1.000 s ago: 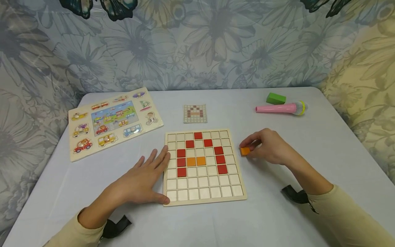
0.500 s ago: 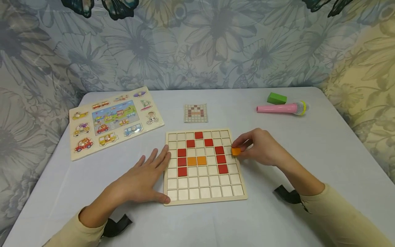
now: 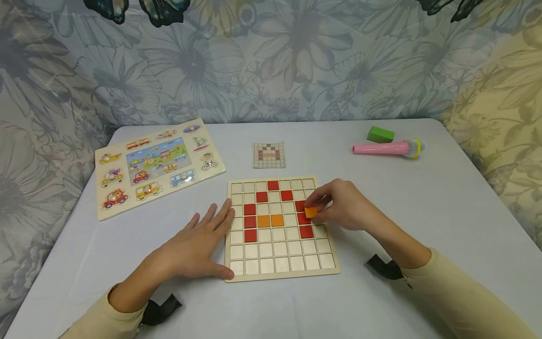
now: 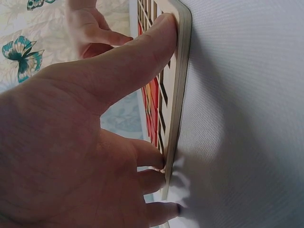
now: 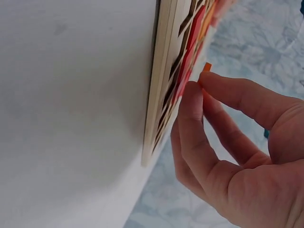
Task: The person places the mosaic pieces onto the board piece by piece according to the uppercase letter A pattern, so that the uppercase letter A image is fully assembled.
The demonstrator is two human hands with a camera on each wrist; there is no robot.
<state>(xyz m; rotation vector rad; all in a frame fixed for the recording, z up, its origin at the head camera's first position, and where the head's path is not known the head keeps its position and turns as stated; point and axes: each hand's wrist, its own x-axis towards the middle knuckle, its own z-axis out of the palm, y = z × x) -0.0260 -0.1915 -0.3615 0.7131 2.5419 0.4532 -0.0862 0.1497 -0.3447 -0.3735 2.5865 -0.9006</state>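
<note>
A square wooden grid board lies on the white table, with several red tiles in an arch pattern and two orange tiles side by side inside it. My left hand rests along the board's left edge, fingers spread, thumb on the near left corner; the left wrist view shows the thumb on the rim. Over the right column of red tiles, my right hand pinches another orange tile between thumb and fingertips. In the right wrist view only a corner of that orange tile shows.
A small pattern card lies behind the board. At the back left is a vehicle picture puzzle. A pink toy microphone and a green block lie at the back right. A patterned curtain hangs behind the table.
The right hand has carried the orange tile leftward, from beside the board's right edge to above the right red tiles. My left hand has stayed in place.
</note>
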